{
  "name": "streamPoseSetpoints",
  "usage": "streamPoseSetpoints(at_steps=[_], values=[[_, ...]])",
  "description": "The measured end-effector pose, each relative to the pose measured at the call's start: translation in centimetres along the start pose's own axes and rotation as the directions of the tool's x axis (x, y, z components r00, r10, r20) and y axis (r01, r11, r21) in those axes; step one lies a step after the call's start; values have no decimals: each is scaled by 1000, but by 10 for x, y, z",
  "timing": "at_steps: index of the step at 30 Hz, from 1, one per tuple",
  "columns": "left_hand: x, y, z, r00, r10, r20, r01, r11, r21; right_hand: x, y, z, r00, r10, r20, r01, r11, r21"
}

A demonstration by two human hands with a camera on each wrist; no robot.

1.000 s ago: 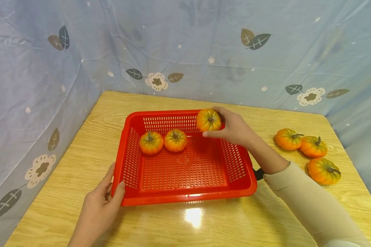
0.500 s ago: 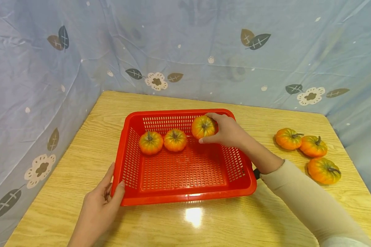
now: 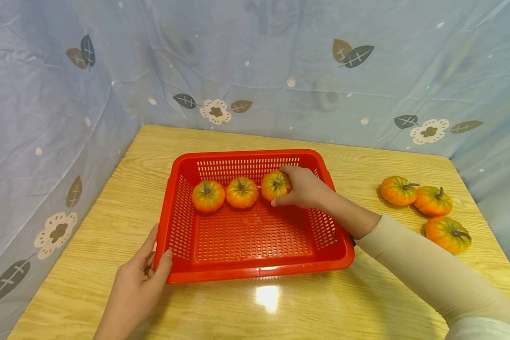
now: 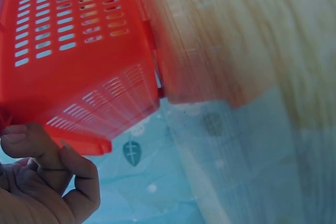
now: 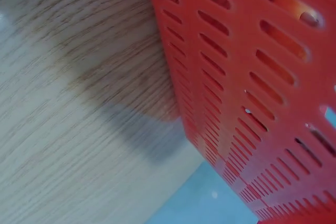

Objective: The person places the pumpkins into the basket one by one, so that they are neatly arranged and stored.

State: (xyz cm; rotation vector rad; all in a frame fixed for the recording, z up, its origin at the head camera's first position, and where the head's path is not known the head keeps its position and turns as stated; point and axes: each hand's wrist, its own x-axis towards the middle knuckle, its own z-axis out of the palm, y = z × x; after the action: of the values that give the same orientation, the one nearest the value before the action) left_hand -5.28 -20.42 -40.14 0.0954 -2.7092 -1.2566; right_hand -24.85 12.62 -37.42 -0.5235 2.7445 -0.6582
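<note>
A red plastic basket (image 3: 259, 271) with slotted walls stands on the wooden table. My left hand (image 3: 138, 283) grips its front left rim; in the left wrist view the curled fingers (image 4: 37, 145) are at the rim's edge. Inside the basket my right hand (image 3: 303, 188) holds a small orange pumpkin (image 3: 276, 185) between thumb and fingers, near the back wall. To its left sit a middle pumpkin (image 3: 242, 192) and a left pumpkin (image 3: 208, 196), side by side. In the right wrist view the basket's slotted wall (image 5: 220, 66) hides the hand.
On the table (image 3: 89, 264) at the right lie three more pumpkins: one at the back (image 3: 397, 191), one beside it (image 3: 433, 201) and one in front (image 3: 448, 234). A blue patterned cloth (image 3: 272, 71) hangs behind and at the sides.
My right hand has brought its pumpkin down and leftward into the basket, closer to the other two. The left hand has stayed on the rim.
</note>
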Motion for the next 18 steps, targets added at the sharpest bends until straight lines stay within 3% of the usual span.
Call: streamPoseSetpoints(at_steps=[18], values=[[1,0,1,1000,3,-4,-3,999,-32,2,1,7,1000,-7,-6,7,999,-51]])
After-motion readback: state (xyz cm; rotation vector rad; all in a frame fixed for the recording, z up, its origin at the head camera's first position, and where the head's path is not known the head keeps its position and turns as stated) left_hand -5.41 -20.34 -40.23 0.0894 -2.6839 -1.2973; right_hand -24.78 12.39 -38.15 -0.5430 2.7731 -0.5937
